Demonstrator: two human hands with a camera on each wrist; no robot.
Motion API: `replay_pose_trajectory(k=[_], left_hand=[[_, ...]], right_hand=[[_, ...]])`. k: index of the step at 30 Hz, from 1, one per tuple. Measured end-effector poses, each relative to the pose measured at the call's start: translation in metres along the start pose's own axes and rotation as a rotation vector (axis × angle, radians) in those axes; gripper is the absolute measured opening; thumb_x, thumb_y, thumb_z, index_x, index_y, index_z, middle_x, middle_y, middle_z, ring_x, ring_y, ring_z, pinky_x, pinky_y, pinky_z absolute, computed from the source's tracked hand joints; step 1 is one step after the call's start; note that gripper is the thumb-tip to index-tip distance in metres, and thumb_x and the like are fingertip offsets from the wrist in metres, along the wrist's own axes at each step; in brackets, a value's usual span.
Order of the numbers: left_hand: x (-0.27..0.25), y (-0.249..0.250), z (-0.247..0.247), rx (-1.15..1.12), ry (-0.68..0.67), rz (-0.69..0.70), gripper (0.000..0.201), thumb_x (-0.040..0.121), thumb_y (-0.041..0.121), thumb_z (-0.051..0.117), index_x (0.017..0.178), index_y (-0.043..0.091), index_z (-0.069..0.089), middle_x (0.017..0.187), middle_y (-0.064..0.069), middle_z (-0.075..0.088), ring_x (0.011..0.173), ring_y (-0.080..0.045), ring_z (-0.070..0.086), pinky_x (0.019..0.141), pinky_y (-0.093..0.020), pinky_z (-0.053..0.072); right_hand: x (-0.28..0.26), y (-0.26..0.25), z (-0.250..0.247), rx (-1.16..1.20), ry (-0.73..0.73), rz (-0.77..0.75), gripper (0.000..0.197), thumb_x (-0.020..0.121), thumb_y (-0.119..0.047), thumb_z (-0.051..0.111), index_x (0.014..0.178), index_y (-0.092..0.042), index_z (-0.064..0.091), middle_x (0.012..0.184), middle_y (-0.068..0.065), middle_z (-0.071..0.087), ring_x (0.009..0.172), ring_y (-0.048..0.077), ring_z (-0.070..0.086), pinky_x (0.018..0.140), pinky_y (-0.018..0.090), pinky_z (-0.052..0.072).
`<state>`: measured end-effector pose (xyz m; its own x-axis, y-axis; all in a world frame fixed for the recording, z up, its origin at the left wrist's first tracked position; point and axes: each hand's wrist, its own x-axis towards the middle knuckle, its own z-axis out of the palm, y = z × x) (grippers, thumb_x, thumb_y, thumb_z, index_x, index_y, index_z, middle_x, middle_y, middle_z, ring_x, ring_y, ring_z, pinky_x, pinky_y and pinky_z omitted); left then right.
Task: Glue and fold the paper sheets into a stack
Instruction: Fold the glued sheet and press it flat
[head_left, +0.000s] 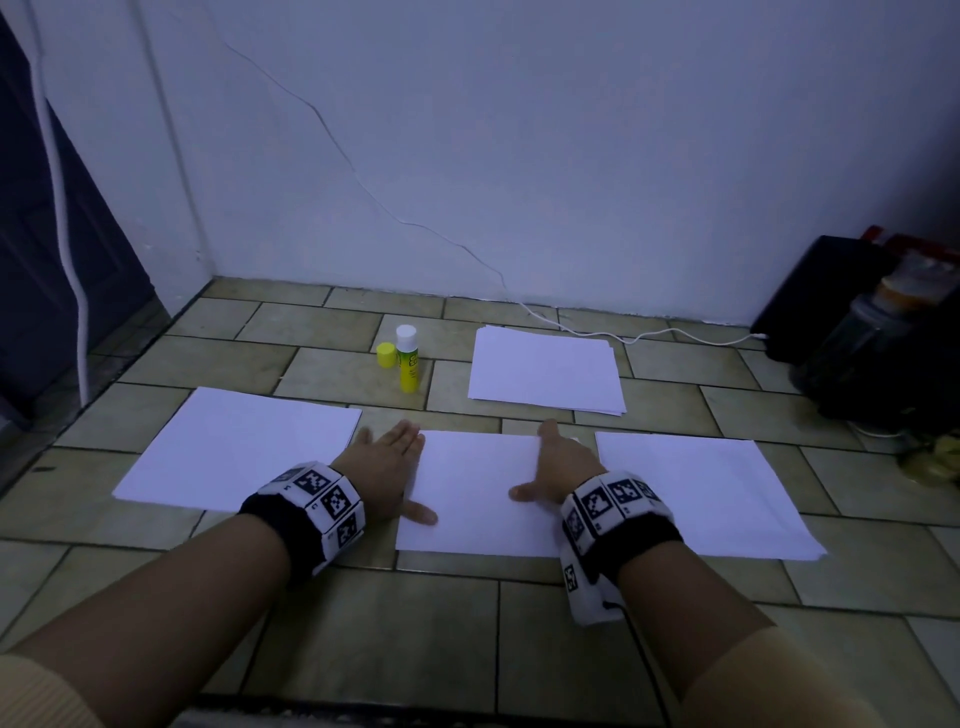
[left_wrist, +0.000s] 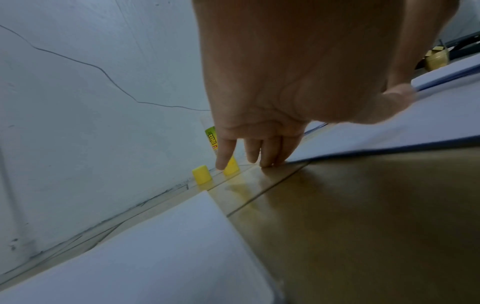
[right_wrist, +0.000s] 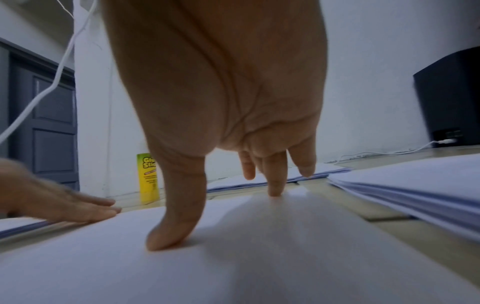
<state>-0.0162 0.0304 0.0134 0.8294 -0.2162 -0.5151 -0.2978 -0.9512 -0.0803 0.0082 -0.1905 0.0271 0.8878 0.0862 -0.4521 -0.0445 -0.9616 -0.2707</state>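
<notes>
Head view: both hands lie flat and spread, gripping nothing, on the middle sheet (head_left: 480, 493) on a tiled floor (head_left: 363, 623), the left hand (head_left: 387, 467) at its left edge, the right hand (head_left: 558, 465) at its right edge, thumb pressing the paper. An uncapped glue stick (head_left: 408, 358) stands beyond the middle sheet, its yellow cap (head_left: 385, 355) just beside it. More sheets lie left (head_left: 239, 449) and right (head_left: 701, 493) of the middle sheet, with a paper pile (head_left: 545, 371) beyond it. Pressing evenly should keep the sheet square before gluing or folding. No container is in play; a dark jar (head_left: 857, 343) far right shows contents too dim to tell.
</notes>
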Motion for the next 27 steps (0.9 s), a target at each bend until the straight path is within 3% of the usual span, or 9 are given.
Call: replay_pose_trajectory(k=[2,4,10,13,17,19,21,24,27], left_hand=[[0.002,0.000,-0.007,0.037,0.076,-0.026,0.104,0.078,0.081,0.019,0.148,0.005,0.029,0.157,-0.010,0.021,0.147,-0.019,0.012,0.117,-0.049,0.012],[0.002,0.001,-0.014,0.082,0.182,-0.060,0.084,0.087,0.073,0.021,0.131,0.009,0.051,0.145,-0.008,0.042,0.139,-0.020,0.029,0.115,-0.048,0.019],[0.003,0.027,-0.013,0.046,0.287,0.117,0.038,0.099,0.026,0.042,0.135,0.012,0.046,0.141,-0.005,0.045,0.129,-0.023,0.041,0.106,-0.036,0.031],[-0.002,0.030,-0.018,0.027,0.285,0.073,0.033,0.093,0.035,0.054,0.120,0.017,0.057,0.121,-0.003,0.058,0.112,-0.023,0.054,0.093,-0.033,0.038],[-0.003,0.021,-0.023,0.006,0.252,0.077,0.060,0.071,0.060,0.073,0.110,0.018,0.056,0.111,-0.001,0.060,0.105,-0.022,0.054,0.078,-0.030,0.035],[0.002,0.018,-0.018,0.016,0.241,0.084,0.089,0.064,0.066,0.075,0.129,0.013,0.044,0.131,-0.005,0.048,0.121,-0.023,0.044,0.091,-0.034,0.036],[0.006,0.020,-0.012,0.015,0.163,0.074,0.124,0.063,0.069,0.073,0.150,0.005,0.014,0.158,-0.011,0.015,0.145,-0.025,0.016,0.112,-0.044,0.025],[0.011,0.025,-0.007,0.003,0.034,0.042,0.139,0.064,0.071,0.071,0.151,0.003,-0.014,0.160,-0.011,-0.017,0.148,-0.025,-0.015,0.118,-0.054,0.004],[0.015,0.022,-0.005,-0.020,-0.009,0.020,0.143,0.061,0.075,0.069,0.149,0.001,-0.017,0.159,-0.012,-0.018,0.147,-0.025,-0.015,0.118,-0.055,0.002]], right_hand=[[0.000,-0.007,0.003,0.006,0.045,0.023,0.102,0.076,-0.038,0.078,0.147,-0.007,0.011,0.150,0.014,0.027,0.134,0.031,0.038,0.110,0.044,0.033],[-0.002,-0.011,0.006,-0.121,0.074,0.040,0.090,0.079,-0.043,0.073,0.144,-0.008,0.021,0.151,0.015,0.020,0.138,0.031,0.028,0.108,0.044,0.035],[-0.004,-0.028,0.015,-0.225,0.077,0.025,0.045,0.092,-0.025,0.050,0.135,-0.015,0.039,0.141,0.013,0.031,0.132,0.031,0.028,0.104,0.044,0.032],[-0.003,-0.037,0.023,-0.196,0.115,0.052,0.043,0.092,-0.021,0.046,0.135,-0.019,0.040,0.139,0.012,0.035,0.130,0.032,0.030,0.107,0.044,0.027],[0.002,-0.052,0.032,-0.190,0.070,-0.013,0.050,0.088,-0.024,0.052,0.135,-0.020,0.036,0.138,0.007,0.038,0.130,0.030,0.031,0.105,0.048,0.028],[0.004,-0.057,0.031,-0.195,0.012,-0.071,0.058,0.086,-0.024,0.056,0.139,-0.018,0.031,0.142,0.003,0.036,0.134,0.027,0.028,0.108,0.051,0.025],[0.002,-0.063,0.029,-0.210,-0.034,-0.148,0.071,0.086,-0.023,0.058,0.147,-0.016,0.021,0.150,0.000,0.028,0.141,0.025,0.019,0.113,0.055,0.016],[-0.001,-0.073,0.031,-0.238,-0.097,-0.253,0.086,0.089,-0.021,0.059,0.152,-0.013,0.001,0.159,0.001,0.010,0.148,0.021,-0.001,0.116,0.055,0.003],[0.000,-0.072,0.029,-0.142,-0.115,-0.259,0.081,0.089,-0.020,0.057,0.152,-0.015,0.005,0.157,0.004,0.016,0.146,0.022,0.014,0.117,0.051,0.002]])
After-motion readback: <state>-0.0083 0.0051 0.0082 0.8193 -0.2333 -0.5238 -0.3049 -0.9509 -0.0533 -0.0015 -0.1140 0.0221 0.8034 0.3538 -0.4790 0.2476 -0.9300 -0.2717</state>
